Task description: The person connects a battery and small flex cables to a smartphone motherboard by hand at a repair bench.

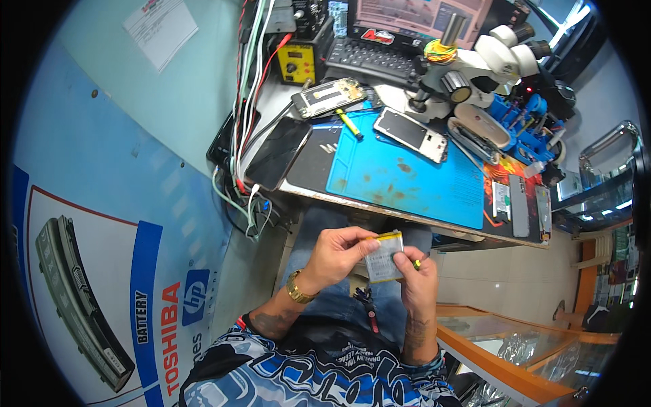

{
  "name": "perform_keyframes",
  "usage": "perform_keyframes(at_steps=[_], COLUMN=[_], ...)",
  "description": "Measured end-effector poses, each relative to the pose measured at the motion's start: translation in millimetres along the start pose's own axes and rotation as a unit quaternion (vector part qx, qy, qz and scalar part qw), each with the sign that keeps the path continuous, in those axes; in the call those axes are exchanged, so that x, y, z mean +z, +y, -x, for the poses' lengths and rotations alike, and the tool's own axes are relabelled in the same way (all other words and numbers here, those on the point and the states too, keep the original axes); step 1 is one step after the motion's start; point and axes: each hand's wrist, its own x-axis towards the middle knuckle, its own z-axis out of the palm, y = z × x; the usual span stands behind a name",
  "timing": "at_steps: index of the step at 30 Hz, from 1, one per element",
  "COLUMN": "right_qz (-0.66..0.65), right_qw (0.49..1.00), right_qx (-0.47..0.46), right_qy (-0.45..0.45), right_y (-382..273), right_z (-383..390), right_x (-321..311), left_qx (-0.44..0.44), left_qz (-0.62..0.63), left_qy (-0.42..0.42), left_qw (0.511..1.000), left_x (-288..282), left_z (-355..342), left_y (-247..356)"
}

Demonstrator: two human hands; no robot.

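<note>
Above my lap, in front of the workbench, I hold a flat silver phone battery (pixel 383 264) with a yellow strip along its top edge. My left hand (pixel 336 256) pinches its upper left corner between thumb and fingers. The right hand (pixel 418 278) grips its right side, thumb lying on the printed face. A small yellow-green piece (pixel 416 264) sticks out by the right fingers; what it belongs to is hidden. Nearest on the bench is a stained blue work mat (pixel 407 184), with an opened white-framed phone (pixel 412 134) and a yellow-and-black pen-like tool (pixel 350 125) on it.
A microscope (pixel 451 85) stands behind the mat, by a keyboard (pixel 373 61). Another opened phone (pixel 329 97) and a dark phone (pixel 278 152) lie left, near hanging cables (pixel 239 136). Phone parts (pixel 519 203) lie at the right edge. A glass-topped case (pixel 502 332) stands at lower right.
</note>
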Motion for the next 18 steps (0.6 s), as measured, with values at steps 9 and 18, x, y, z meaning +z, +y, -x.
perform_keyframes(at_steps=[9,18], right_qz=[-0.036,-0.03], right_qw=[0.995,0.98], right_qx=[0.082,0.176], right_qy=[0.032,0.089], right_y=[63,98], right_z=[30,86], right_x=[-36,-66], left_qx=[-0.057,-0.077], left_qz=[-0.099,0.005], left_qy=[-0.048,-0.142], left_qw=[0.992,0.987], left_x=[-3,-12], left_z=[18,44], left_y=[-54,-133])
